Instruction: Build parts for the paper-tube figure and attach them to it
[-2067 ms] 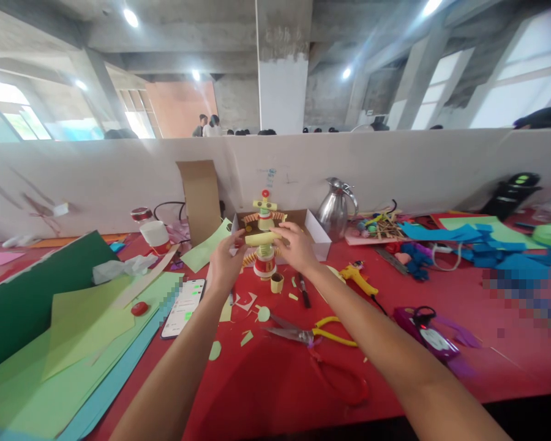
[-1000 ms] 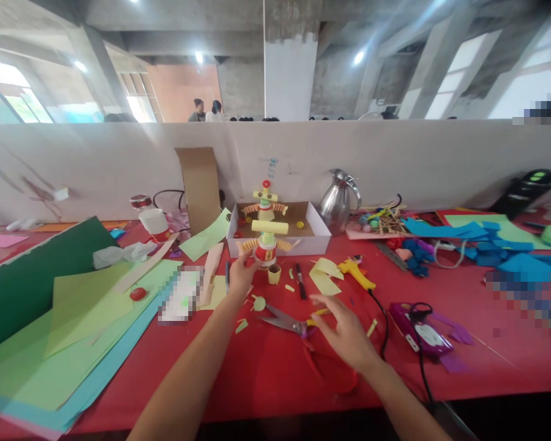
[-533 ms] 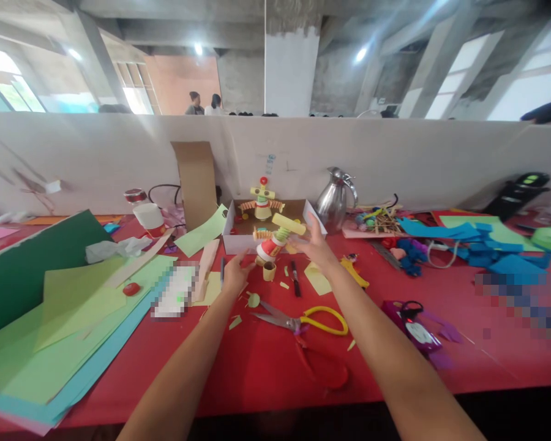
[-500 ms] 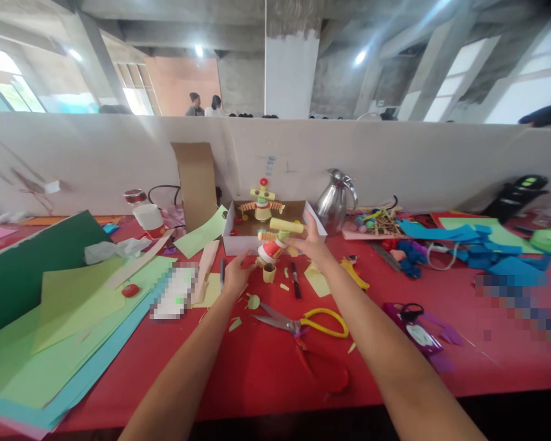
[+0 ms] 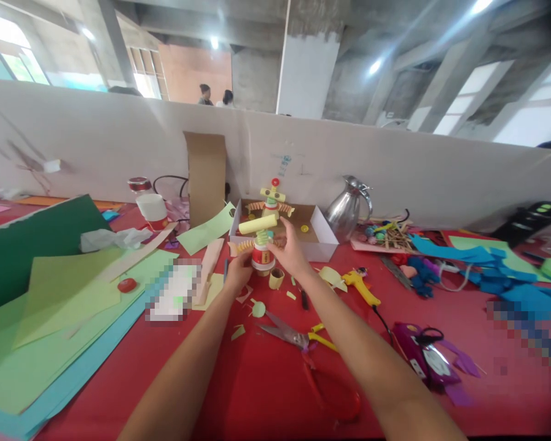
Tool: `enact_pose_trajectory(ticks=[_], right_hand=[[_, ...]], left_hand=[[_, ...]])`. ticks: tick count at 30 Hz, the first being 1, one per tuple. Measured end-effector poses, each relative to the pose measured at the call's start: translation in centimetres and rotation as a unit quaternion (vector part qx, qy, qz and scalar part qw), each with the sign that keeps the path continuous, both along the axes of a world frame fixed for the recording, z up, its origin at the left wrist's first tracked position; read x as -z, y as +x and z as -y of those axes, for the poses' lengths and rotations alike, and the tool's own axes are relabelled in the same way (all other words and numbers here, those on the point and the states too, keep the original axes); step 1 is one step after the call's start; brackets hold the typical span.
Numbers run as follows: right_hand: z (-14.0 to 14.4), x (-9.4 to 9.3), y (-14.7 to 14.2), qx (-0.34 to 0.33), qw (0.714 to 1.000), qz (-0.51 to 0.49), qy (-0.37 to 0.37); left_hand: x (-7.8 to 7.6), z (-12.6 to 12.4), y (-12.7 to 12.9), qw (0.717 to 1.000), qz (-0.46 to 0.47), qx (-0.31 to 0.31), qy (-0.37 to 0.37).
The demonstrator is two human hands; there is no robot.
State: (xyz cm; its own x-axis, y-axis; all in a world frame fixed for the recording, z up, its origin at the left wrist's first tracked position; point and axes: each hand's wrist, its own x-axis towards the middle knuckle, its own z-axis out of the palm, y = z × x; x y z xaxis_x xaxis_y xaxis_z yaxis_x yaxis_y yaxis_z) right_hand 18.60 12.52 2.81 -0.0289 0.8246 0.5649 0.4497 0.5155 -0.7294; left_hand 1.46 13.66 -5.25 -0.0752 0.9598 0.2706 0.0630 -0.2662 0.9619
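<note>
A paper-cup figure (image 5: 262, 256) with a red and white body, a pleated arm and a rolled yellow paper tube across its top is upright between my hands. My left hand (image 5: 239, 274) grips its lower left side, the fingertips partly hidden. From the right, my right hand (image 5: 290, 250) holds its upper part with thumb and fingers. Just in front of the figure is a small tan paper ring (image 5: 276, 279). Behind it, a similar figure (image 5: 272, 195) with round eyes and a red top stands in a shallow white box (image 5: 327, 228).
Large scissors (image 5: 289, 334) with yellow and red handles lie nearest me. To the right are a yellow glue gun (image 5: 362, 288), a purple device (image 5: 422, 355) and a steel jug (image 5: 348, 208). Green paper sheets (image 5: 68, 306) cover the left side. A cardboard piece (image 5: 206, 177) leans on the partition.
Both hands have closed in on the front figure, which now stands straighter, its yellow tube turned and shifted left. The camera view has tilted and moved slightly.
</note>
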Motion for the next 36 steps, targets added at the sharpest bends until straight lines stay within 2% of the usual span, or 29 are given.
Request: enact_pose_trajectory(ticks=[8,14,20,25,27,31,36], right_hand=[[-0.2,1.6,0.8,0.015,1.0,-0.018,0.014],[0.4,2.1,0.7,0.02,0.999,-0.024,0.026],[1.3,1.7,0.8,0.024,0.999,-0.001,0.023],[3.6,0.9,1.7,0.078,0.995,0.059,0.024],[4.9,1.2,1.9,0.093,0.99,0.105,0.013],[7.0,2.9,2.0,0.061,0.971,0.226,-0.037],[7.2,3.3,2.6,0.077,0.94,0.32,-0.084]], left_hand=[[-0.2,0.2,0.0,0.997,0.043,0.06,-0.012],[-1.7,2.0,-0.2,0.991,0.06,0.113,-0.035],[-2.7,3.1,0.9,0.986,0.075,0.145,-0.045],[-2.3,2.3,1.7,0.988,0.08,0.12,-0.046],[-2.0,1.9,1.6,0.991,0.073,0.107,-0.044],[-1.6,1.5,1.2,0.994,0.057,0.079,-0.045],[-1.4,1.4,0.9,0.994,0.041,0.078,-0.059]])
